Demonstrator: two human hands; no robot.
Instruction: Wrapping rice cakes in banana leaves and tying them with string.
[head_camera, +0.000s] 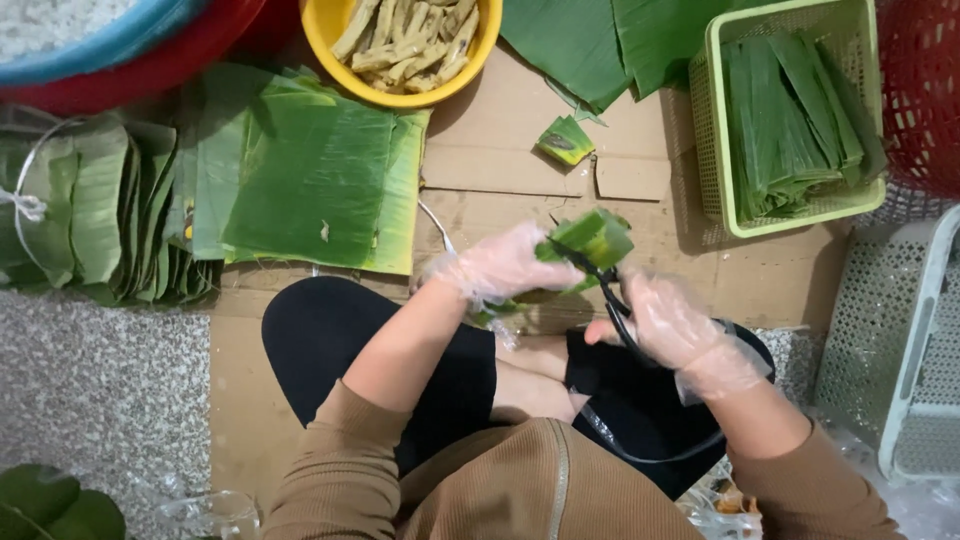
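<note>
We're looking straight down at a person seated on flattened cardboard (500, 150) on the floor, both hands in thin clear plastic gloves. The left hand (500, 265) has its fingers closed around a small folded leaf parcel (595, 238), holding it up in front of the knees, clear of the cardboard. The right hand (675, 325) sits just beside it, fingers pinched shut on a black cord (612, 300) that runs up to the parcel and touches its near edge; the rest of the cord loops down across the black trousers toward the lap.

Out ahead, we have a stack of broad green leaves (310, 175) lying flat on the cardboard, left of the parcel and well apart from it. Further left, a bundle of folded leaves (90, 210) tied with white string. At the top edge, a yellow bowl (335, 40) holds pale yellowish strips; we can't tell what they are. A small scrap of leaf (566, 140) lies alone on the cardboard between the bowl and the parcel. To the right, a light green plastic basket (712, 120) is packed with narrow folded leaves, and past it stands a white perforated crate (900, 350). More large leaves (600, 40) spread along the top.
</note>
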